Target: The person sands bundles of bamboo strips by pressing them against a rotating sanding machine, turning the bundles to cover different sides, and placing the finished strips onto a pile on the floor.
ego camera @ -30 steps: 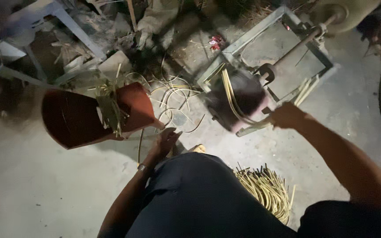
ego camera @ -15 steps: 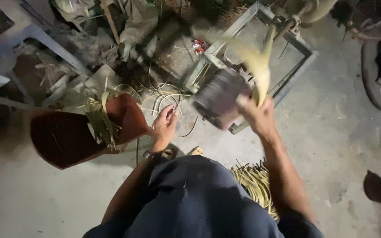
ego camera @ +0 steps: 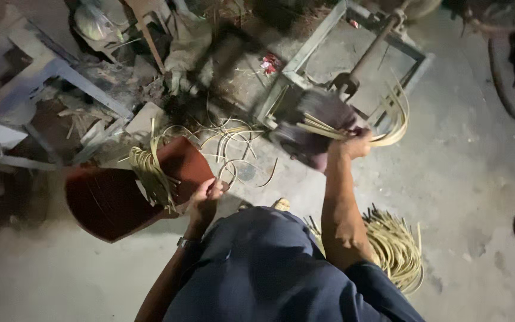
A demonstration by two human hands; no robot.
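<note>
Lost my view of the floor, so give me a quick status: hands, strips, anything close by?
Left hand grips red-brown board edge. Right hand shut on pale cane strips, bent in a loop. Metal frame just beyond; strip bundle by the knee.

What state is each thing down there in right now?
Left hand: gripping the red chair's edge.
Red chair: tipped over, strips draped across it.
Right hand: shut on bent strips.
Bent strips: curved, raised off the floor.
Bundle: lying on floor.
Metal frame: flat on ground.

Chair [ego camera: 114, 200] left, strips [ego camera: 150, 173] on it – metal frame [ego camera: 305, 56] ahead right – strip bundle [ego camera: 394, 247] beside knee.
</note>
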